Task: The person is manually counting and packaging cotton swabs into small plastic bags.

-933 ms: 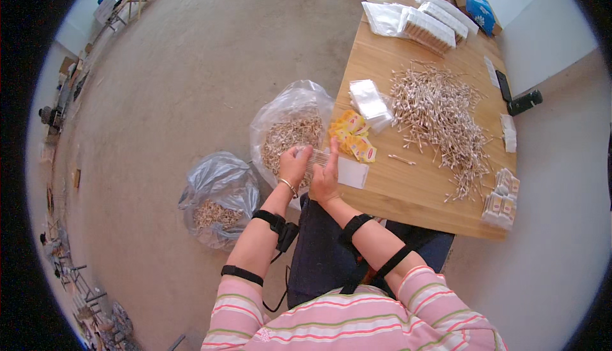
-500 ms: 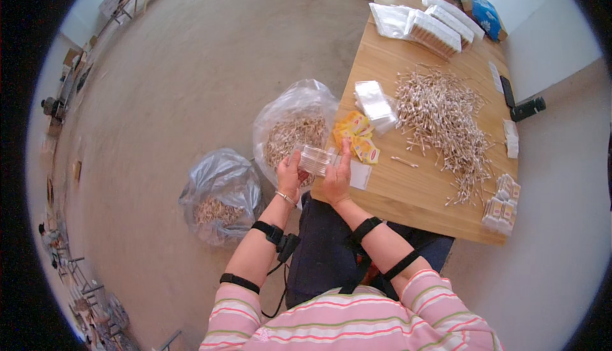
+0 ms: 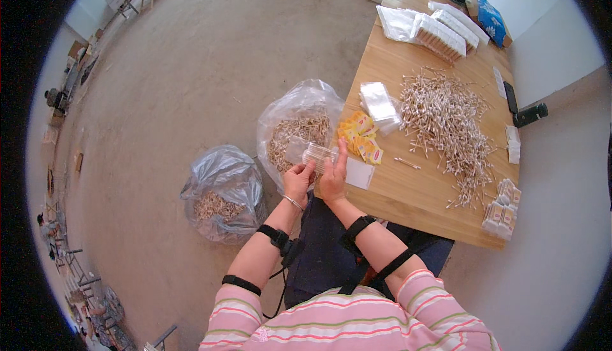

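Observation:
Between my two hands is a small clear plastic packet of cotton swabs (image 3: 317, 154), held over the near left corner of the table. Its loose clear end sticks out to the left. My left hand (image 3: 298, 181) pinches the packet's lower edge with thumb and fingers. My right hand (image 3: 333, 180) grips the other side, its fingers pointing up. Just right of it lie yellow printed cards (image 3: 361, 136) and a white card (image 3: 360, 174). A stack of empty clear bags (image 3: 380, 104) sits beyond them, beside a big heap of loose cotton swabs (image 3: 444, 121).
Two large plastic bags of swabs stand on the floor, one by the table (image 3: 271, 106) and one farther left (image 3: 223, 160). Filled packs (image 3: 440, 35) lie at the table's far end, small finished packets (image 3: 501, 212) at its near right corner. A black cylinder (image 3: 530, 115) rests by the wall.
The packet has turned in my hands, and its clear end now shows at the left. My left hand has shifted from the packet's left end to its lower edge.

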